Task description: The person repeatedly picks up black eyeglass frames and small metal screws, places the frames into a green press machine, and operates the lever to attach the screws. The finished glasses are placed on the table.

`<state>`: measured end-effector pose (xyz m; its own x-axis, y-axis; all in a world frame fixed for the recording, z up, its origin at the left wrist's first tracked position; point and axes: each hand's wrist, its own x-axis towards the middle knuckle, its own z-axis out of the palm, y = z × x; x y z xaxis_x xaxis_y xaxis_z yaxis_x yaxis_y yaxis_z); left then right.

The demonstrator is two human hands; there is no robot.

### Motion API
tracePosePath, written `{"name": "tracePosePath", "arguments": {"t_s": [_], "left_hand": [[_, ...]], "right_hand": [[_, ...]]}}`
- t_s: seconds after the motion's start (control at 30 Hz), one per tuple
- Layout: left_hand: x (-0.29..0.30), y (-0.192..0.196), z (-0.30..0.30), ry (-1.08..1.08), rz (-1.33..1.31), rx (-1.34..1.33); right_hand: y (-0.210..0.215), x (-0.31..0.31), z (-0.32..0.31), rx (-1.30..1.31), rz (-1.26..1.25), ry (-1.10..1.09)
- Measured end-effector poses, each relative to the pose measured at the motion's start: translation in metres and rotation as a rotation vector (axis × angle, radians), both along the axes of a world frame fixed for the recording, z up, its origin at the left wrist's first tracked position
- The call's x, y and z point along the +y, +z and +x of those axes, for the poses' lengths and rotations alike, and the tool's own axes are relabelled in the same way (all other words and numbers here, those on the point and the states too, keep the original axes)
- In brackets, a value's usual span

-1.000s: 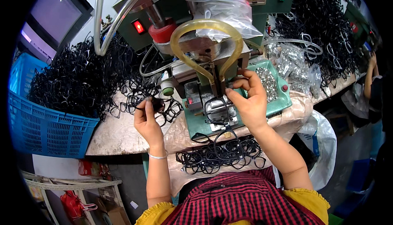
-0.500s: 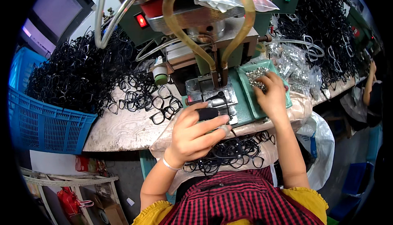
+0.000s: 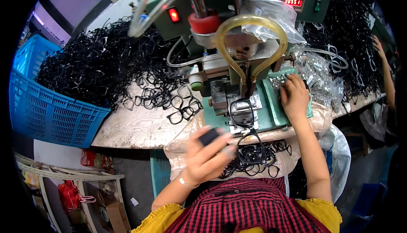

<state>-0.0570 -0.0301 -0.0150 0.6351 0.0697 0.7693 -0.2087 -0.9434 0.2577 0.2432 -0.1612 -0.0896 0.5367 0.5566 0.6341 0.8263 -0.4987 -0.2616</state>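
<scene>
My left hand (image 3: 207,156) is raised in front of my lap, fingers closed on a dark, blurred piece that looks like a black eyeglass frame (image 3: 250,143) hanging toward the lap. Another black frame (image 3: 241,109) lies on the fixture of the green machine (image 3: 271,114), under a yellow tube loop (image 3: 251,29). My right hand (image 3: 294,97) rests palm down on the green tray (image 3: 275,101) of small shiny metal parts (image 3: 277,80), fingers curled among them. What it pinches, if anything, is hidden.
A big heap of black frames (image 3: 101,63) covers the table's left, spilling loose frames (image 3: 182,110) toward the machine. A blue basket (image 3: 46,110) stands at far left. More frames (image 3: 258,165) lie on my lap. Another person's arm (image 3: 383,72) works at the far right.
My left hand went from the loose frames on the table to the machine fixture, then drew back toward my lap. My right hand moved from the fixture to the parts tray.
</scene>
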Motion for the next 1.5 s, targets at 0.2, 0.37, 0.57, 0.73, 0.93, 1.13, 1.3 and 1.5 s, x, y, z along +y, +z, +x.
{"name": "tracePosePath", "arguments": {"t_s": [0.2, 0.37, 0.57, 0.73, 0.93, 1.13, 1.3, 1.5], "left_hand": [[0.095, 0.021, -0.003, 0.669, 0.007, 0.060], [0.204, -0.108, 0.020, 0.959, -0.434, 0.777], [0.213, -0.065, -0.006, 0.514, -0.987, 0.394], [0.321, -0.095, -0.092, 0.271, -1.573, -0.141], [0.279, -0.127, -0.058, 0.471, -1.631, -0.006], [0.218, -0.088, 0.010, 0.545, -1.121, 0.009], [0.149, -0.080, 0.008, 0.294, -1.346, -0.161], [0.066, 0.028, 0.031, -0.315, -1.021, -0.525]], "right_hand": [[0.014, -0.015, -0.015, 0.147, 0.306, -0.015], [0.005, 0.021, -0.020, 0.361, 0.412, 0.072], [-0.007, -0.039, -0.029, 0.588, 0.466, -0.089], [-0.014, -0.104, -0.040, 0.420, 0.433, -0.190], [0.018, -0.083, -0.065, 0.463, 0.435, -0.069], [0.078, 0.023, -0.069, 0.383, 0.448, 0.430], [0.066, 0.047, -0.091, 0.884, 0.753, 0.428], [0.081, 0.041, -0.096, 0.849, 0.685, 0.476]]}}
